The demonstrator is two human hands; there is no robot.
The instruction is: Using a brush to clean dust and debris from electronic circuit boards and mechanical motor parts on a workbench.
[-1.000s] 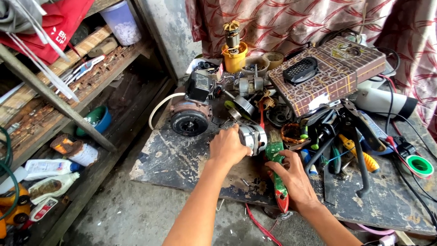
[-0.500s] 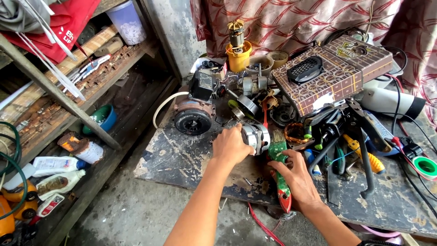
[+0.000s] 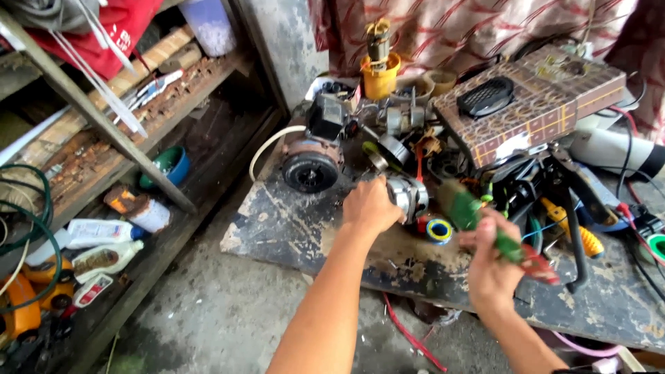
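2 hands in view, both mine, over a worn dark board [image 3: 298, 228] with chipped paint, set low above a rough concrete floor [image 3: 208, 318]. Left hand [image 3: 370, 206] wraps a small metal motor [image 3: 409, 195] resting on the board, fingers closed round its near end. Right hand [image 3: 490, 260] is clenched on a green tool [image 3: 485, 225] with a red end, lifted just above the board and tilted, green tip up-left, blurred. Tape roll [image 3: 438, 230], blue and yellow, lies on the board between the 2 hands. Bigger rusty motor [image 3: 310, 163] sits behind the left hand, white cable looping off it. Back of the board is piled with parts: yellow cup [image 3: 380, 76] with a rotor stood in it, patterned brown box [image 3: 533, 104] with a black grille on top, pliers [image 3: 571, 208] and a yellow-handled driver [image 3: 578, 232] to the right. Striped cloth [image 3: 471, 28] hangs behind. Left side has a slanted rusty shelf [image 3: 104, 138] with red cloth [image 3: 111, 34] on top, a blue-green bowl [image 3: 166, 166], white bottles [image 3: 97, 232] and green hose [image 3: 28, 228] lower down.
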